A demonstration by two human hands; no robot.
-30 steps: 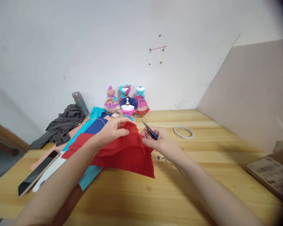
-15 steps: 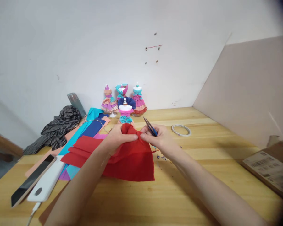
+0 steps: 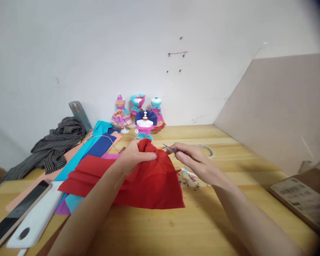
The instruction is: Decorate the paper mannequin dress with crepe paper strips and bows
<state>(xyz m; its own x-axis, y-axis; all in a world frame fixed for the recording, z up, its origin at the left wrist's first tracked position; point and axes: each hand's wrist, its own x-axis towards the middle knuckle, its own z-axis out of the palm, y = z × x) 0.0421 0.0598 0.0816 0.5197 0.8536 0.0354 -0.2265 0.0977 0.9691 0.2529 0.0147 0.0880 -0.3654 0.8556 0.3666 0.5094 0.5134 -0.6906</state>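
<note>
A wide sheet of red crepe paper (image 3: 152,185) hangs from my left hand (image 3: 136,158), whose thumb and fingers pinch its gathered top edge. To the right, my right hand (image 3: 193,160) is closed around small scissors (image 3: 170,148) with a dark blue handle, the metal tips pointing up and left, close to the red paper. Just behind the paper stands a small white dress form (image 3: 145,122) with a pink band, a navy pleated fan collar and a turquoise rosette; its lower part is hidden.
Several dress forms in paper dresses (image 3: 121,115) stand against the wall. Coloured paper sheets (image 3: 80,156), a striped cloth (image 3: 56,142), a bottle (image 3: 80,115), a phone (image 3: 18,213) and a white power bank (image 3: 34,217) lie left. Right are a tape roll (image 3: 211,152), paper scraps (image 3: 189,182) and a cardboard box (image 3: 301,195).
My right hand has let go of the red paper and drawn back to the right with the scissors. The paper's gathered top has spread a little; the view has shifted slightly.
</note>
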